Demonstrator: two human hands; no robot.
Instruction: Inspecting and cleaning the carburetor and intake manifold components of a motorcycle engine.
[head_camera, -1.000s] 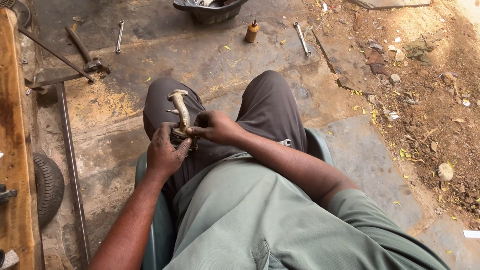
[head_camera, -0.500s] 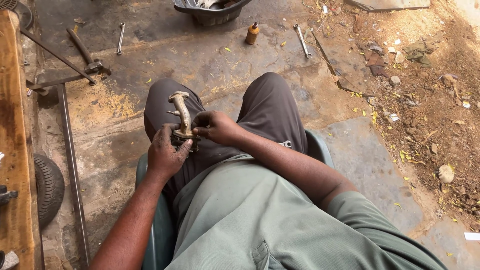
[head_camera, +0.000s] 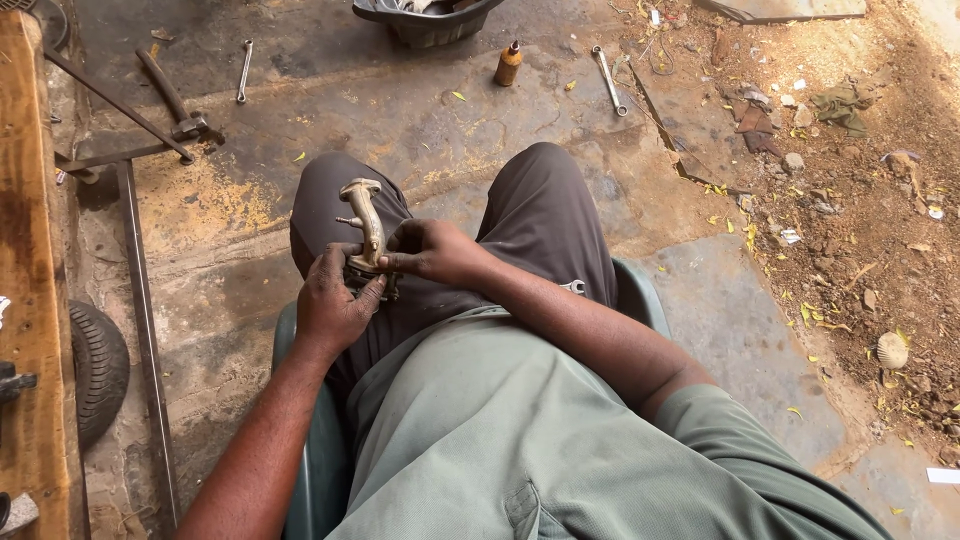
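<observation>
Seated person's lap at centre: a curved metal fitting (head_camera: 365, 225) stands upright between the left hand (head_camera: 335, 305), at its 7 o'clock, and the right hand (head_camera: 435, 252), at its 4 o'clock. On the floor, hammer (head_camera: 170, 102) at 10 o'clock, small wrench (head_camera: 243, 70) at 11, basin (head_camera: 425, 18) at 12, bottle (head_camera: 509, 64) and long wrench (head_camera: 607, 79) at 1. Tyre (head_camera: 98, 372) at 8 o'clock.

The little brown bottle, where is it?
In the head view the small brown bottle stands on the concrete floor at the top, between the dark plastic basin and a silver spanner.
</observation>
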